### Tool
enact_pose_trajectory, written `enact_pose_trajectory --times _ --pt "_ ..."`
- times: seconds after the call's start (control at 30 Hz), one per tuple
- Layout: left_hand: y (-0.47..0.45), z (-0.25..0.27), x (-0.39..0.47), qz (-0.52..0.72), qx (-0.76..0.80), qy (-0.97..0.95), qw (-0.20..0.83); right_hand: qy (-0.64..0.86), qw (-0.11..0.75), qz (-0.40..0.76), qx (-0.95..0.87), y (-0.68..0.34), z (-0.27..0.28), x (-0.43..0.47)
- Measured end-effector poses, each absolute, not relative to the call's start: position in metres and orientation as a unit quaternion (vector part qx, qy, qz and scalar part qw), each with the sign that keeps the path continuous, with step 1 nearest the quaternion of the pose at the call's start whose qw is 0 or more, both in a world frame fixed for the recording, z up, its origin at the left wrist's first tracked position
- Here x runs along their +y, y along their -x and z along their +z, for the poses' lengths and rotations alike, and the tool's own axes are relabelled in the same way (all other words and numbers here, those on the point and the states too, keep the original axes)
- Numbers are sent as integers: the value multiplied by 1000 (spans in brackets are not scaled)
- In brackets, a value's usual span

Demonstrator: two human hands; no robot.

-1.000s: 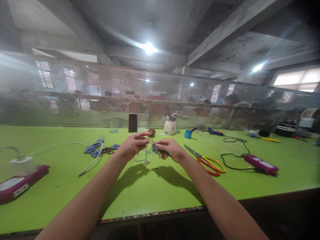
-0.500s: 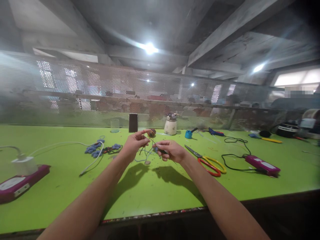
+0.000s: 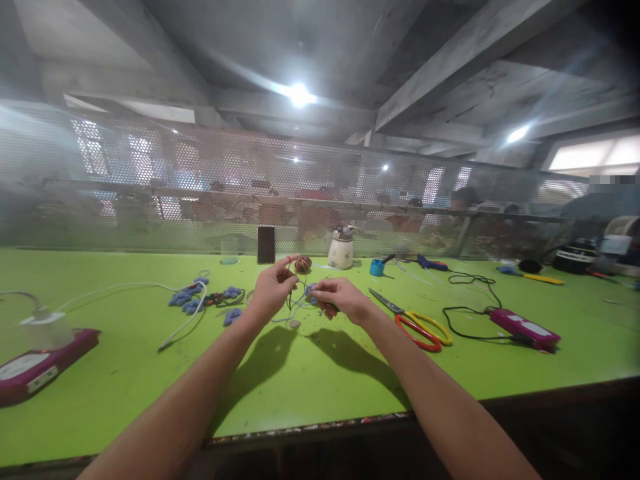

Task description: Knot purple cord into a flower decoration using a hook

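Observation:
Thin dark cord (image 3: pixel 302 281) runs between my two hands over the green table. My left hand (image 3: pixel 274 288) pinches it between thumb and fingers, the index finger raised. My right hand (image 3: pixel 341 297) is closed, its thumb and index finger pinching the cord's other side. Something dark shows under its curled fingers, too hidden to name. A blue knotted piece (image 3: pixel 311 293) lies beside the right fingertips, with pale blue cord (image 3: pixel 295 312) trailing below. Just behind the hands sits a multicoloured ball of thread (image 3: pixel 303 265). A small round disc (image 3: pixel 295 324) lies in front of them.
Red-and-yellow-handled scissors (image 3: pixel 417 327) lie right of my right hand. More blue knotted pieces (image 3: pixel 187 299) and a white cable (image 3: pixel 193 321) are on the left. Magenta power strips (image 3: pixel 525 329) lie at both sides. A white bottle (image 3: pixel 341 250), dark upright box (image 3: pixel 267 245) and blue pot (image 3: pixel 377 268) stand behind.
My right fingers have turned inward and cover more of the dark thing. The left hand has shifted slightly, and a blue piece beside its wrist now shows.

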State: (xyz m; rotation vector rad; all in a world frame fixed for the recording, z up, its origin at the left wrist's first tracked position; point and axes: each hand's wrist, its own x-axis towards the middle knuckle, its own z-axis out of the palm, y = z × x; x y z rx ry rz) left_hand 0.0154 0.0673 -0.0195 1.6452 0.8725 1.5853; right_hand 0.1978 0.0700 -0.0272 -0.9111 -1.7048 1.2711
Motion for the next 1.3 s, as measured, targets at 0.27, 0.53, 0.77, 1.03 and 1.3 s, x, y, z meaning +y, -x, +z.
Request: enact_pose_trajectory --times 0.27,0.53,0.77,1.03,1.3 --pt "-23 -20 59 617 300 -534 494 370 436 555 -604 -166 -36 54" --pt "-27 -23 56 600 288 -521 534 312 482 612 -544 -155 -50 53" --pt "-24 -22 58 613 271 -520 530 303 510 564 -574 -154 -52 57" --pt "-4 -19 76 621 366 -372 585 377 619 458 -514 -192 -32 77" --pt "20 -22 93 659 485 -325 474 411 647 454 -454 -226 -17 94"
